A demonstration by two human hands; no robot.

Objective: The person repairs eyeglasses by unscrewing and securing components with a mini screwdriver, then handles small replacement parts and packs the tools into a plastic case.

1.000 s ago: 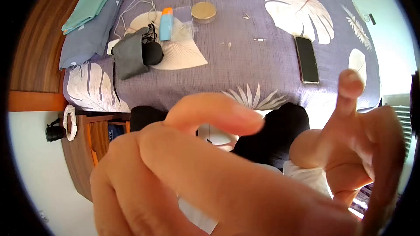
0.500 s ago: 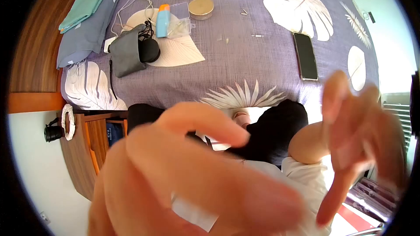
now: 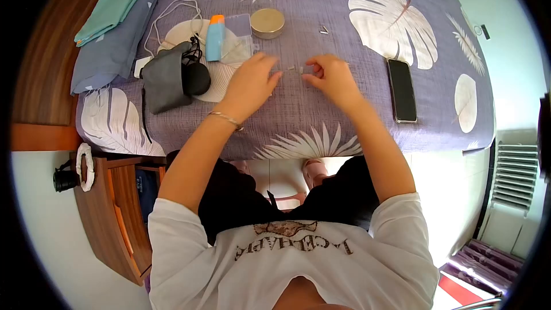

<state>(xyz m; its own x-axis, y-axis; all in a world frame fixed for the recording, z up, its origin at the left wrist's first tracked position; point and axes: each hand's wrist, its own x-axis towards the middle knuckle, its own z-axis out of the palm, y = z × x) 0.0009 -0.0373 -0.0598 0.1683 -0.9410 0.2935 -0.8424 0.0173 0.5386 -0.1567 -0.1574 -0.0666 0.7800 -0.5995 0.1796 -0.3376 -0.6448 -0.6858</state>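
Over the patterned bedspread [image 3: 321, 103], my left hand [image 3: 252, 83] reaches in beside the clear plastic case [image 3: 240, 49], its thumb and fingers apart and nothing seen between them. My right hand [image 3: 333, 77] is to its right, fingers curled and thumb close to them, near a small pale piece [image 3: 301, 70]; whether it touches that piece is unclear. Another small piece [image 3: 291, 68] lies between my hands. Small metallic pieces [image 3: 324, 30] rest farther back. A round gold tin [image 3: 267, 23] is behind my left hand.
A blue bottle with orange cap [image 3: 215, 38] lies left of the tin. Farther left are a grey pouch [image 3: 165, 80], a black round object [image 3: 197, 78], a white cable [image 3: 172, 7] and folded clothes [image 3: 109, 40]. A phone [image 3: 402, 90] lies at the right.
Both hands have moved from close in front of the camera, out over the bedspread. My forearms and shirt now show, and the view has shifted slightly.
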